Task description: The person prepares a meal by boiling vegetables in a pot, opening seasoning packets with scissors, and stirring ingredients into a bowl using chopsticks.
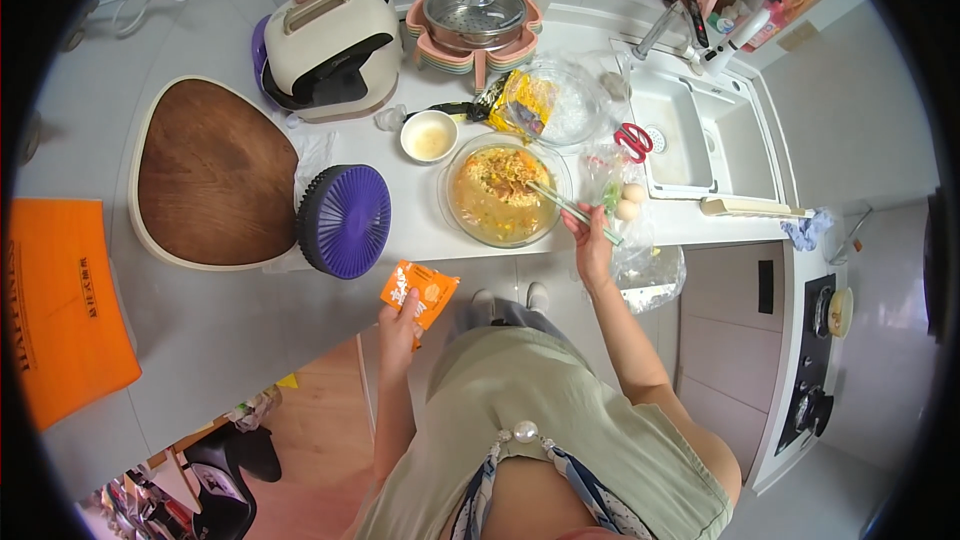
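Note:
An orange seasoning packet (429, 286) is pinched in my left hand (400, 326), in front of the counter's edge. My right hand (590, 244) grips a pair of pale green chopsticks (566, 204), their tips in the noodles. The noodles (517, 172) sit in yellowish broth inside a large clear glass bowl (448, 199). Behind it to the left stands a small white bowl (429, 136) with a little pale liquid. Two eggs (630, 201) and a plastic bag with something green (609, 191) lie just beyond my right hand.
A purple round basket (352, 221) stands on edge beside a wooden board (214, 172). Behind are a cream appliance (330, 45), stacked pink trays (480, 60) with a glass-lidded pot, and a yellow noodle package (529, 101). Red-handled scissors (634, 142) lie near the sink (667, 139).

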The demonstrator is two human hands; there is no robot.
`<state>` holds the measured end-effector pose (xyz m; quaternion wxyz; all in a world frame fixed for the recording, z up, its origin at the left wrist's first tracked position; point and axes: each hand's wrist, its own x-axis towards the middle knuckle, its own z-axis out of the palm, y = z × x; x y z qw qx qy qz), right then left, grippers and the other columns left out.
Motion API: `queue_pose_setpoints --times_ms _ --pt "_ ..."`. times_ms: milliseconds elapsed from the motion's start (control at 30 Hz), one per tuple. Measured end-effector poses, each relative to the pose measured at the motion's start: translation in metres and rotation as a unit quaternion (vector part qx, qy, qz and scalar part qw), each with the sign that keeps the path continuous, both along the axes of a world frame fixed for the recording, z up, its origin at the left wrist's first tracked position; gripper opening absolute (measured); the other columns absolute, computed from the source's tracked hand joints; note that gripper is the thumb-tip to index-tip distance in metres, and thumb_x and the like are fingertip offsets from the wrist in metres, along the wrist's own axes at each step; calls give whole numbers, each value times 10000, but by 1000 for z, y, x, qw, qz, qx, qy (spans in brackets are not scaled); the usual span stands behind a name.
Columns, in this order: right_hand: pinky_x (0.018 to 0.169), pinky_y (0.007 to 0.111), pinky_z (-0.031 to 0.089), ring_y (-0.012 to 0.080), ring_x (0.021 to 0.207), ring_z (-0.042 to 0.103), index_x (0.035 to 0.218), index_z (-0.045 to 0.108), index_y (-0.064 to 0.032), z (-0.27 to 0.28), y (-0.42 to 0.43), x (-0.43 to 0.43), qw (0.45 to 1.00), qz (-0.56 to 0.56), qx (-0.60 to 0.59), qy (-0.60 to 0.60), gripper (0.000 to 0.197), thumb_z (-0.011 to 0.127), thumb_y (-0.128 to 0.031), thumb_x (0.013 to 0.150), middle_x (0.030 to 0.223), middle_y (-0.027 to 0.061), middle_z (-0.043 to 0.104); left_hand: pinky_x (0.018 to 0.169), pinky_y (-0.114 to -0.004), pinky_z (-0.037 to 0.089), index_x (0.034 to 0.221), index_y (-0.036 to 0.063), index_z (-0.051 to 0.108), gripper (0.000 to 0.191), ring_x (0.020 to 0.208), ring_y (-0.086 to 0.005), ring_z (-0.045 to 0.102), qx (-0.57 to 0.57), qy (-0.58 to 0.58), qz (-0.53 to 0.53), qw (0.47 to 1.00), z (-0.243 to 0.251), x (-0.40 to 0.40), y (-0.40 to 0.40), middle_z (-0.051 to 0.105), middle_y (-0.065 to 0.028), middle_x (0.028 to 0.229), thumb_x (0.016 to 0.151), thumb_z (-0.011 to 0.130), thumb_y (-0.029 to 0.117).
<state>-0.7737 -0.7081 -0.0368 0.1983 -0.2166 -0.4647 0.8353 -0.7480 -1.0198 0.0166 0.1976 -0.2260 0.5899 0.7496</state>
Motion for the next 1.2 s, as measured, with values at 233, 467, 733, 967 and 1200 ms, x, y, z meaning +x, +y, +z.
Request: queue_pose_setpoints --times_ms 233,467,733,967,1200 --pt "622 273 470 190 662 582 784 470 -5 51 38 -2 980 109 167 5 372 362 -339 908 758 121 557 341 -204 170 738 61 500 176 362 -12 248 18 -1 28 999 2 2 -2 374 64 523 857 514 190" --pt "494 236 390 99 529 480 760 526 -17 37 10 -37 951 143 270 -44 167 513 -160 847 645 34 508 345 -205 174 720 63 497 188 367 -13 254 31 -9 6 999 -2 3 0 378 62 526 855 519 192" --pt "572 275 432 173 586 537 864 586 34 33 5 -27 762 198 603 127 226 452 -147 874 690 107 552 347 -200 188 727 68 496 188 374 -10 260 12 2 18 1000 -2 11 -4 370 67 526 854 521 205" --pt "569 252 476 170 577 581 843 555 73 13 -14 -27 981 44 172 -81 450 401 -347 892 717 115 581 349 -200 180 740 67 499 185 372 -8 250 12 6 21 1000 -1 15 -6 368 69 526 856 518 210" --pt "548 239 501 183 613 608 865 549 57 3 -10 -30 996 21 -37 -73 401 423 -323 886 732 123 595 349 -199 169 746 61 496 183 369 -6 242 6 5 35 999 1 20 -9 373 67 525 859 511 205"
